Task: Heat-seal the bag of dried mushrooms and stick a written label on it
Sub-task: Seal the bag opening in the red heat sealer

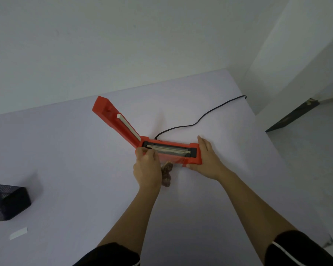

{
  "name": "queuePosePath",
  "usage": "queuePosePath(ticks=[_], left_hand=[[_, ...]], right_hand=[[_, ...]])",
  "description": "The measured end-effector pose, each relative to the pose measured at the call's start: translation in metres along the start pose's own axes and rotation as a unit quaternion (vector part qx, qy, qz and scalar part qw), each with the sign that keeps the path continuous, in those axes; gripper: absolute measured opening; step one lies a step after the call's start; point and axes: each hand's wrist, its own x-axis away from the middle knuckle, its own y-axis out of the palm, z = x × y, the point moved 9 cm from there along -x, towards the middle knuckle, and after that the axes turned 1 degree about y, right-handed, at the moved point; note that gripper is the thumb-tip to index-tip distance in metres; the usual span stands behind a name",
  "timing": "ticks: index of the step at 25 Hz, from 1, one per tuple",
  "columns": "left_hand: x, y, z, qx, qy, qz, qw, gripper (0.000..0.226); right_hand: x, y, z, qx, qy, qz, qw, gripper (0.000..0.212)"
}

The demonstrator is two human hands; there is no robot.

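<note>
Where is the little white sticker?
In the head view the white label lies flat on the table at the lower left, just nearer the person than the black mesh holder.

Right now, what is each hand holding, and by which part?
Left hand pinches the bag by its top edge, laid over the sealing strip near the hinge. Right hand clasps the red sealer by its base's free end.
</note>
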Motion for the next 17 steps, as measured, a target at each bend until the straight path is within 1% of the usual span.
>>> queuePosePath(ticks=[4,7,12,17], left_hand=[[0.003,0.0,0.009,-0.017,0.045,-0.027,0.999,0.018],[0.003,0.005,0.015,-0.031,0.078,-0.067,0.994,0.028],[0.003,0.01,0.017,-0.098,0.074,-0.12,0.985,0.02],[0.004,0.013,0.016,-0.121,0.06,-0.141,0.981,0.022]], right_hand=[[0.002,0.0,-0.001,0.001,0.0,0.002,1.0,0.11],[0.003,0.001,-0.001,-0.005,-0.002,0.003,1.0,0.111],[0.003,0.0,-0.001,-0.007,-0.002,0.002,1.0,0.111],[0.002,0.001,0.0,-0.012,-0.002,0.002,1.0,0.112]])
